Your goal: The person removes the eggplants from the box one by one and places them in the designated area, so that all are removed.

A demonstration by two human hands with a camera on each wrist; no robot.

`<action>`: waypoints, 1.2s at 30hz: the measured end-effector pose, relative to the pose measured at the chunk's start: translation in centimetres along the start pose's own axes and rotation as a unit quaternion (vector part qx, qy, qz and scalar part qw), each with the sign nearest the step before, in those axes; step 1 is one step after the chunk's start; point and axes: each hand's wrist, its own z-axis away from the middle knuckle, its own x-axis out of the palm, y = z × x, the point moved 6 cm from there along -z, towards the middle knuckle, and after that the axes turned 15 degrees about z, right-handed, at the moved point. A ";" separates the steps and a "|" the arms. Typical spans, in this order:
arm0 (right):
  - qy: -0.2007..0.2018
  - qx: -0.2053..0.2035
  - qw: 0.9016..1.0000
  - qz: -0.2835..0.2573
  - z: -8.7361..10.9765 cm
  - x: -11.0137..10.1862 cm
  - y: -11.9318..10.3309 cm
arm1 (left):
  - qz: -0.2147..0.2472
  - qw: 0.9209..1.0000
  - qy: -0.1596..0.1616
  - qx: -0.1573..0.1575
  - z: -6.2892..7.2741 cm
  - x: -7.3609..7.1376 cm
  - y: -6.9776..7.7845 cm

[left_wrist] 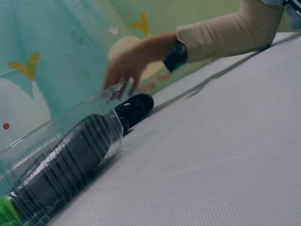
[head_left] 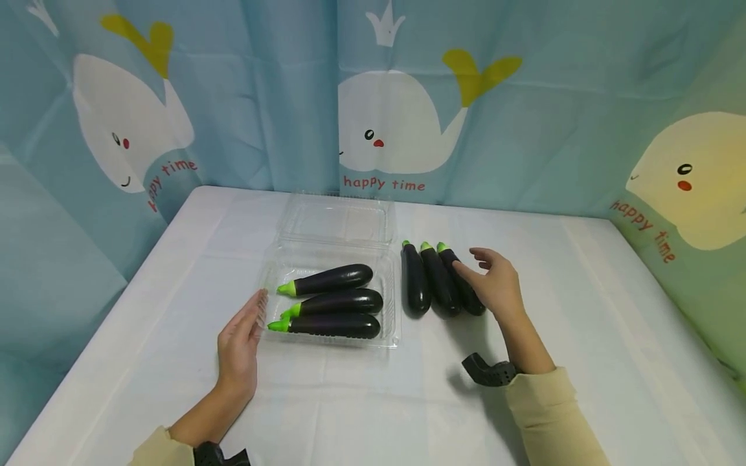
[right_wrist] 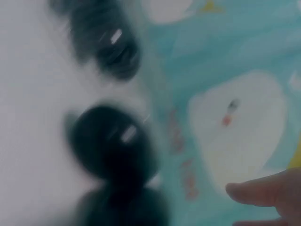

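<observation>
Left hand: I see straight fingers touching the clear box at its left side, three eggplants inside. Right hand: fingers parted, at the rightmost loose eggplant, right of box, on worktop; contact unclear.

A white table carries a clear plastic box, set nearer the far left corner than the far right — its open lid toward the far edge — and, toward the right edge, three dark eggplants side by side, green stems farward
</observation>
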 end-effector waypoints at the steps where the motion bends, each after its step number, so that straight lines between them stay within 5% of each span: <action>1: 0.007 -0.014 1.000 -0.003 0.1 -0.4 -0.7 | 0.001 1.000 0.001 0.000 0.0 0.0 0.0; 6: 0.010 -0.072 0.997 -0.010 0.4 -1.5 -4.3 | 0.001 1.000 0.003 0.000 0.0 0.0 -0.2; 15: -0.038 -0.140 0.989 0.001 -0.1 -0.2 -9.2 | -0.003 1.000 0.008 -0.001 -0.1 -0.2 -0.3; 23: -0.060 -0.161 0.985 -0.013 -0.1 0.7 -10.9 | -0.014 1.000 0.008 -0.005 -0.1 -0.1 -0.3; 36: -0.137 -0.261 0.955 0.012 0.4 4.1 -13.7 | -0.010 1.000 0.005 0.005 0.0 -0.1 -0.1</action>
